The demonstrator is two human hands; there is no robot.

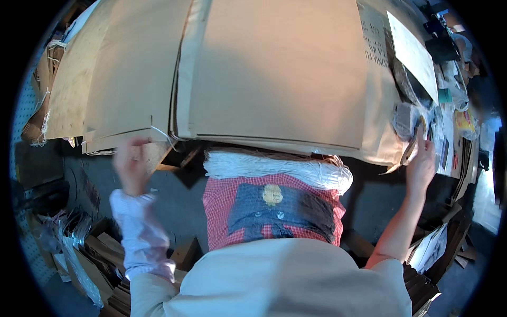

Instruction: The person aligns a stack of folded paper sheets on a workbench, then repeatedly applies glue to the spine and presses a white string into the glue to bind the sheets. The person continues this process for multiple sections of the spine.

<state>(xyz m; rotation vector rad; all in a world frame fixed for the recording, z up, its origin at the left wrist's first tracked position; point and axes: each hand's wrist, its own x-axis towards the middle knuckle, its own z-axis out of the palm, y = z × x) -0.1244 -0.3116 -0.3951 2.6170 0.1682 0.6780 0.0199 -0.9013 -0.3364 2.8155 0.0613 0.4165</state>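
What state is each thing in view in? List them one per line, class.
Left hand: raised, blurred; grip unclear.
Right hand: held forward; grip unclear.
Large cardboard sheet: lying flat.
White string bundle: gathered at the sheet's near edge.
Red checked cloth: spread below the bundle.
Right forearm: bare.

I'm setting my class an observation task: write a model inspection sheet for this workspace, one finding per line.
Surface: brown cardboard sheets lie across it, some overlapping; the right part bears print.
Job's things: the cardboard sheets; a bundle of white strands below their front edge, above a red checked cloth with a dark panel.
Clutter: a pale flat sheet and plastic bags at right; clear plastic at lower left.
Hands: left hand blurred, near the front edge; right hand beside a greyish item; grips unclear.
Cables: nothing seen; a white string shows near the left hand.
Surroundings: cardboard pieces low on both sides; bright light at right.
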